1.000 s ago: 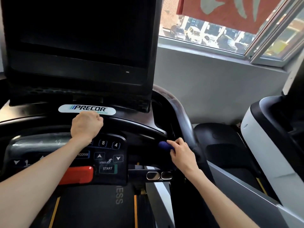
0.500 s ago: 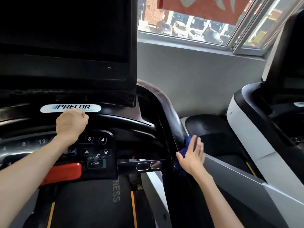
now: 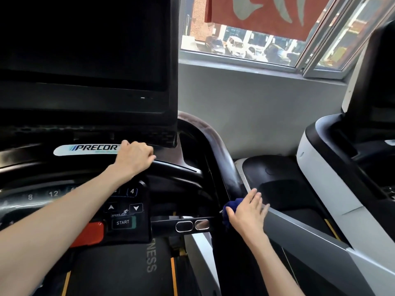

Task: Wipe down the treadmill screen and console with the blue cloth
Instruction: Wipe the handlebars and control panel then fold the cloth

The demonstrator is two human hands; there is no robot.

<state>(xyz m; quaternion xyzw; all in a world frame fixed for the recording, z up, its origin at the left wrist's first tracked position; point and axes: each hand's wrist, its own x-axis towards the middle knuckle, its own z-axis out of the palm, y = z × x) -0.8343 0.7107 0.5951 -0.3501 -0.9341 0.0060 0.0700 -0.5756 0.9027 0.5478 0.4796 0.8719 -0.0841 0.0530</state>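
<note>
Flat-fingered, the right hand [image 3: 245,212] presses the cloth [image 3: 232,205] against the side rail [image 3: 227,167] while the left hand [image 3: 133,159] grips the console bar [image 3: 177,167].

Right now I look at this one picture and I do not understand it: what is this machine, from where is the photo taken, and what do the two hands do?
The camera sits on the person's head and looks forward and down, so you see their own two arms. The machine is a treadmill. It has a big dark screen at the top and a white PRECOR label below it. Under that is the console, with a START button and a red bar.

The left hand is curled on the black bar beside the label and seems to grip it. The right hand lies with straight fingers on a blue cloth and presses it against the treadmill's right side rail.

To the right stands a second machine. Behind it is a window with parked cars outside.
</note>
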